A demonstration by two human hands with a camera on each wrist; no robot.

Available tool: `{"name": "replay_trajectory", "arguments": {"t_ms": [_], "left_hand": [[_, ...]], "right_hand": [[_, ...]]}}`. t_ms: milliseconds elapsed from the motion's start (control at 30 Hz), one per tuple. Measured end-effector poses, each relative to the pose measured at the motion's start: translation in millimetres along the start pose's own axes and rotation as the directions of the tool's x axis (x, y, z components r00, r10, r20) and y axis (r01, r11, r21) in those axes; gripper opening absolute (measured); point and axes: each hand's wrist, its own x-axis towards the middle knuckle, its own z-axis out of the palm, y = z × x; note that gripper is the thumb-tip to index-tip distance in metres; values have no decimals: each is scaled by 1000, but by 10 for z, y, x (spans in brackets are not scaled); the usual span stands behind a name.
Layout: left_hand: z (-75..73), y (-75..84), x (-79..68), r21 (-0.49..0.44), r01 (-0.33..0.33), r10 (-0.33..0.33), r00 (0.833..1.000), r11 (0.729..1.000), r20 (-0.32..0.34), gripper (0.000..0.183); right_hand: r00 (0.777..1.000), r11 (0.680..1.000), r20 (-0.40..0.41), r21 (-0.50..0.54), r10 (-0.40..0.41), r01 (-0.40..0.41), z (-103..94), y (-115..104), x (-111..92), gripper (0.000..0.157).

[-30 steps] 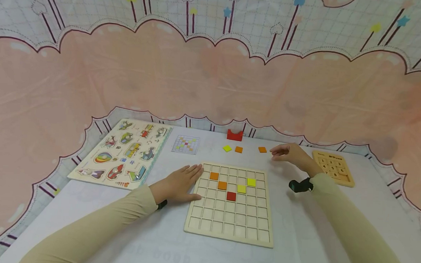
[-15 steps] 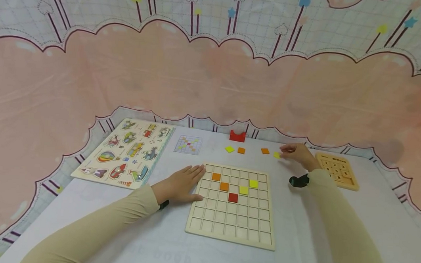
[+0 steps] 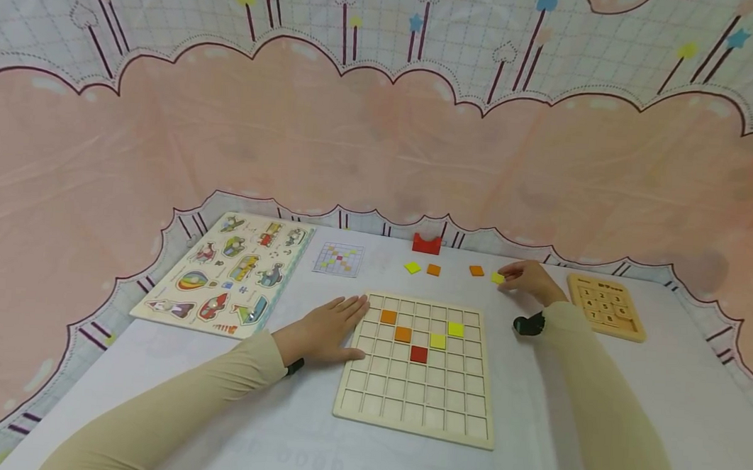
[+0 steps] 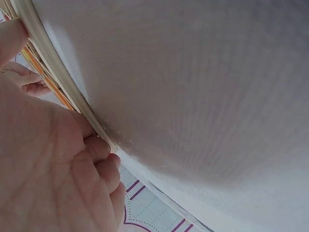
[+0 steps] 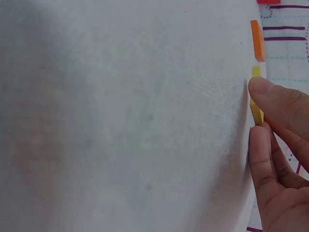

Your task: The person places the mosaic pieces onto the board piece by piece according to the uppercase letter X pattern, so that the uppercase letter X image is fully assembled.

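Observation:
My left hand (image 3: 325, 330) rests against the left edge of a wooden grid board (image 3: 408, 410), its fingers extended and thumb apart. Two orange tiles, two yellow tiles and one red tile (image 3: 418, 354) lie in cells of the board. Behind its right side, my right hand (image 3: 530, 281) pinches a yellow tile (image 3: 497, 277) at the table surface. In the right wrist view, thumb and fingertips are on that yellow tile (image 5: 257, 112), partly covering it. Just left of it lies an orange tile (image 3: 476, 271). Another orange tile (image 3: 434, 270) and a yellow tile (image 3: 412, 267) lie farther left.
A small pattern card (image 3: 339, 259) lies behind the board. To the left is a picture puzzle board (image 3: 221, 276); a red notched piece (image 3: 426, 244) stands at the back. At right lies a wooden number puzzle (image 3: 605, 307). A patterned cloth (image 3: 381, 143) rises behind the table.
My right hand shifts slightly right, bringing the yellow tile by its fingertips into view, and its fingers close on that tile. The left hand stays at the board's edge.

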Motion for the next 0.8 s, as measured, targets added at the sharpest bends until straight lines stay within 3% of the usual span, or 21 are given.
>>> {"name": "replay_trajectory", "arguments": {"t_ms": [267,433,800], "left_hand": [[1,8,0,-3,-8,8,1000,1000,-3,87],[-9,11,-4,-4,-6,6,1000,1000,2,87],[-32,12,-8,-4,-1,1,1000,1000,18,87]], "right_hand": [[999,999,-36,27,-34,35,30,17,29,39],[997,997,-12,14,-77,77,28,11,19,34],[996,995,39,-49,-84,86,155,-90,-103,33]]}}
